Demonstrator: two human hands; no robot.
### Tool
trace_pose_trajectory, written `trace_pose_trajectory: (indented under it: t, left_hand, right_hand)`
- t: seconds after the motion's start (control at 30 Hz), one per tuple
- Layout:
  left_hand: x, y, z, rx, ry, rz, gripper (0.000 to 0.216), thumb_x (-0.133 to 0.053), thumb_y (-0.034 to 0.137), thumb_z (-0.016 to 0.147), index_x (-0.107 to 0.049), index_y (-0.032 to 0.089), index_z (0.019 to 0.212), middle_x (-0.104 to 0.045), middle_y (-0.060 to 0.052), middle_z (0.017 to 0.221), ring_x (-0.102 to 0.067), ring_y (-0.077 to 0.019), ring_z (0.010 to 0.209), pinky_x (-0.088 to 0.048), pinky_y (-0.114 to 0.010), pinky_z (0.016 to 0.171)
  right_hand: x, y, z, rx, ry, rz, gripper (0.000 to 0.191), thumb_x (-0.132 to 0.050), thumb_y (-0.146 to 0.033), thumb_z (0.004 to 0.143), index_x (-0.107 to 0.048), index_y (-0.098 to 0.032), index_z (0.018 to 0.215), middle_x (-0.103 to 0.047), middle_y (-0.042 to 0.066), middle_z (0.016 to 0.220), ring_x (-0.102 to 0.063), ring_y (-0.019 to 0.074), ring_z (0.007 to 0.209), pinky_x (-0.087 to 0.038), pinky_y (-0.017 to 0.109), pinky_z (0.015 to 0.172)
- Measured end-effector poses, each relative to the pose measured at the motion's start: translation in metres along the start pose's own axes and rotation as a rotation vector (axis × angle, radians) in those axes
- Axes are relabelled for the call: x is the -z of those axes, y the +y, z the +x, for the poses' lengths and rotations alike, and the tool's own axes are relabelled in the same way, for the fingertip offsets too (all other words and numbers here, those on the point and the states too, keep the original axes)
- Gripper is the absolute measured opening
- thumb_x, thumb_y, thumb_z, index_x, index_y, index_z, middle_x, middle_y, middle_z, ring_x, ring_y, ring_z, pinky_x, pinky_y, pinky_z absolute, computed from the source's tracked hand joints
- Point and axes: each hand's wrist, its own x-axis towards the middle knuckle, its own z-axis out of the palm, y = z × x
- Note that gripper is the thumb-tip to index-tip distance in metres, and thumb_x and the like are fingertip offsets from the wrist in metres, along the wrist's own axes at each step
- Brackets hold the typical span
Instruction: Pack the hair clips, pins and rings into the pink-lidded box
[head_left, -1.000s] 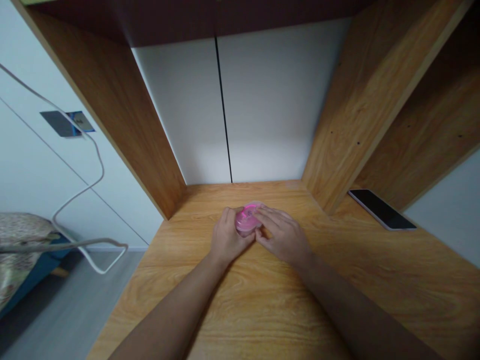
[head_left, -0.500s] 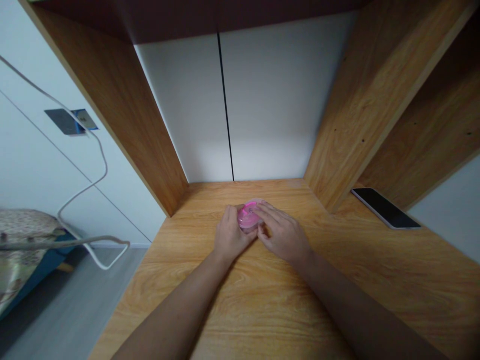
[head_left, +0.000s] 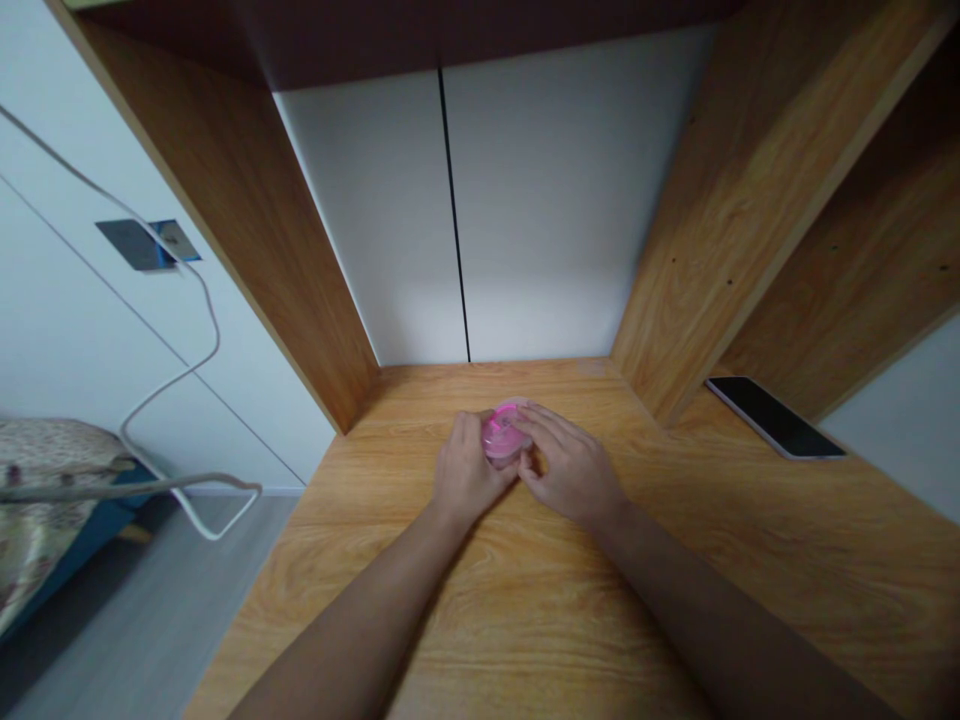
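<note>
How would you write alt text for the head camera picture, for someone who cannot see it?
A person's left hand and right hand clasp a small pink round container on a wooden desk. A dark phone lies flat to the right; a white cable hangs at far left.

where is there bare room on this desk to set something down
Bare wood lies between the jar and the back wall, from the right arm to the phone, and left of the left arm to the desk edge. Crowded only mid-desk, where left hand and right hand clasp the jar.
</note>
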Motion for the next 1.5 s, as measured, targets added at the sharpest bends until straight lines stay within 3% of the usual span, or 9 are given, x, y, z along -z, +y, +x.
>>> trace_pose_trajectory:
  t: [0.33, 0.6, 0.8, 1.13, 1.3, 1.4, 1.5]
  left_hand:
    - [0.002, -0.002, 0.001, -0.046, -0.038, 0.010, 0.062, -0.069, 0.058, 0.082, -0.048, 0.020, 0.127, -0.060, -0.009, 0.110, -0.065, -0.0259, 0.099, -0.056, -0.038, 0.080]
    - [0.002, 0.002, 0.000, -0.094, -0.116, -0.041, 0.061, -0.072, 0.047, 0.081, -0.047, 0.022, 0.130, -0.056, -0.010, 0.113, -0.062, -0.0259, 0.103, -0.057, -0.040, 0.086]
    - [0.001, 0.000, 0.000, -0.085, -0.140, -0.026, 0.062, -0.070, 0.051, 0.083, -0.045, 0.020, 0.131, -0.054, -0.009, 0.111, -0.062, -0.0264, 0.101, -0.058, -0.042, 0.085]
    - [-0.001, -0.001, -0.002, -0.051, -0.144, -0.077, 0.063, -0.074, 0.041, 0.080, -0.044, 0.020, 0.131, -0.052, -0.010, 0.114, -0.061, -0.0266, 0.104, -0.057, -0.043, 0.087]
    - [-0.005, -0.006, -0.002, -0.027, -0.092, -0.099, 0.063, -0.075, 0.044, 0.079, -0.046, 0.020, 0.129, -0.055, -0.010, 0.112, -0.063, -0.0259, 0.102, -0.058, -0.042, 0.085]
    - [-0.005, -0.009, 0.000, 0.011, 0.002, -0.122, 0.068, -0.080, 0.041, 0.073, -0.045, 0.020, 0.128, -0.056, -0.010, 0.115, -0.063, -0.0269, 0.104, -0.058, -0.041, 0.084]
    - [-0.004, -0.010, 0.001, 0.041, 0.069, -0.105, 0.076, -0.084, 0.037, 0.069, -0.043, 0.019, 0.130, -0.055, -0.011, 0.117, -0.061, -0.0299, 0.109, -0.056, -0.044, 0.087]
  right_hand:
    - [-0.002, -0.008, 0.000, -0.080, -0.013, -0.040, 0.054, -0.057, -0.009, 0.073, -0.063, -0.015, 0.127, -0.067, 0.012, 0.132, -0.061, 0.0271, 0.125, -0.047, 0.041, 0.112]
    - [-0.003, 0.001, 0.000, -0.083, -0.009, -0.041, 0.055, -0.054, -0.006, 0.072, -0.062, -0.014, 0.126, -0.066, 0.012, 0.132, -0.059, 0.0261, 0.129, -0.045, 0.040, 0.114]
    - [-0.006, 0.000, -0.001, -0.059, -0.032, -0.063, 0.057, -0.053, -0.007, 0.072, -0.060, -0.013, 0.129, -0.065, 0.012, 0.135, -0.053, 0.0274, 0.136, -0.046, 0.041, 0.114]
    - [-0.013, -0.007, -0.003, -0.065, -0.029, -0.092, 0.067, -0.055, -0.006, 0.069, -0.055, -0.009, 0.136, -0.062, 0.017, 0.138, -0.052, 0.0318, 0.136, -0.046, 0.045, 0.114]
    - [-0.011, -0.002, -0.001, -0.059, 0.003, 0.051, 0.061, -0.053, -0.004, 0.074, -0.058, -0.015, 0.133, -0.061, 0.012, 0.140, -0.050, 0.0267, 0.139, -0.044, 0.044, 0.116]
    - [-0.015, 0.005, -0.005, -0.245, 0.117, 0.158, 0.055, -0.060, -0.014, 0.078, -0.060, -0.014, 0.134, -0.059, 0.015, 0.142, -0.051, 0.0295, 0.136, -0.045, 0.050, 0.114]
    - [-0.024, 0.008, -0.011, -0.539, 0.176, 0.348, 0.047, -0.068, -0.027, 0.079, -0.068, -0.015, 0.124, -0.067, 0.017, 0.126, -0.067, 0.0297, 0.112, -0.060, 0.046, 0.092]
